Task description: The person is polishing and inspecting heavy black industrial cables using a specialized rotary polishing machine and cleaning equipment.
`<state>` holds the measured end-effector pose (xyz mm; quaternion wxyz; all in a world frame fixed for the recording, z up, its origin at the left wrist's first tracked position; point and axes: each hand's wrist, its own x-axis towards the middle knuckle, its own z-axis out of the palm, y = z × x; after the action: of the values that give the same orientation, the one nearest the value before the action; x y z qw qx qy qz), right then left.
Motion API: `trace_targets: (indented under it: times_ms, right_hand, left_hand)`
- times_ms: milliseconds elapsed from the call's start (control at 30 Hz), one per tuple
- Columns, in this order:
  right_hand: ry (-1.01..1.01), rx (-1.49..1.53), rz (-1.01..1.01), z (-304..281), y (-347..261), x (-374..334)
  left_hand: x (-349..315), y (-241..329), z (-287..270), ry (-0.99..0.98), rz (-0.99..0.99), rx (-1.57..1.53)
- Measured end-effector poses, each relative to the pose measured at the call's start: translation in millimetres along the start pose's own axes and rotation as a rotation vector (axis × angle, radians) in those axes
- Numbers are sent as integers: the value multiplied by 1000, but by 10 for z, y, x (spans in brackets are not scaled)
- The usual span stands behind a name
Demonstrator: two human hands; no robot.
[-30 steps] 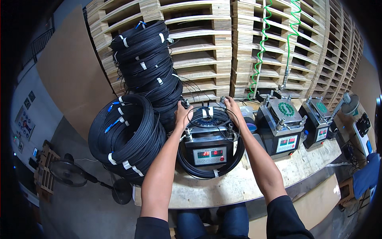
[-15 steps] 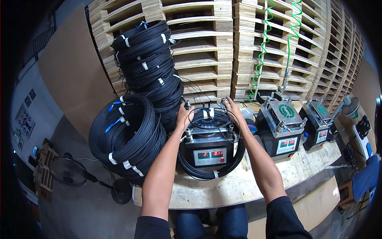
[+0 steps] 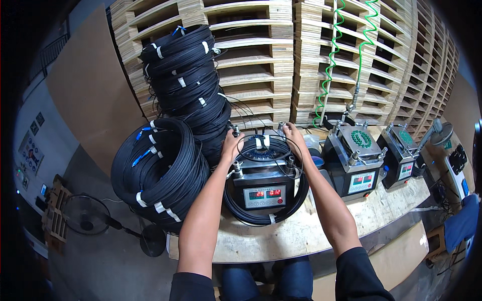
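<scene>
In front of me stands a fibre polishing machine [image 3: 265, 169], a dark box with a metal top and a lit red display [image 3: 265, 196]. A coil of black cable [image 3: 273, 219] hangs around it, with loops and white ties lying over the top. Blue connectors form a ring on the plate, partly covered by cable. My left hand [image 3: 232, 146] is closed around the metal corner knob [image 3: 236, 131] at the far left. At the far right corner, my right hand [image 3: 296, 140] grips another metal knob [image 3: 281, 127]. Some fingers of both hands are hidden.
Black cable coils [image 3: 160, 170] with blue-tipped ends stand close on the left, a taller coil stack [image 3: 186, 80] behind them. Two similar machines [image 3: 354, 160] [image 3: 401, 155] stand rightward on the wooden table [image 3: 301, 243]. Pallets [image 3: 246, 60] rise behind; green coiled hoses [image 3: 327, 75] hang there. A fan [image 3: 86, 214] stands left.
The red digits on the machine's display have changed. Both hands stay at the far corner knobs with hardly any movement. The green hose at the right has swung slightly left.
</scene>
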<state>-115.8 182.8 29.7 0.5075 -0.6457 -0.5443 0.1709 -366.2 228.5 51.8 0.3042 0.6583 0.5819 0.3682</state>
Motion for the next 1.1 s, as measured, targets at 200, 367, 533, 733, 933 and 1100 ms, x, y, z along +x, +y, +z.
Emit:
trace_targets:
  times_ms: [200, 367, 533, 733, 933, 1100]
  right_hand:
    - [-35, -43, 32, -6, 195, 69]
    - [-53, 84, -8, 48, 268, 119]
    - [-6, 75, -46, 73, 162, 83]
    - [-20, 30, -19, 112, -166, -30]
    - [-74, -76, 39, -124, 171, 33]
    - [-60, -4, 2, -100, 36, -32]
  left_hand:
    - [36, -26, 86, 24, 16, -49]
    - [69, -57, 54, 36, 35, 11]
    - [128, -120, 28, 24, 29, 14]
    - [270, -395, -45, 89, 87, -71]
    - [39, 27, 158, 26, 7, -144]
    - [105, -60, 124, 85, -12, 32]
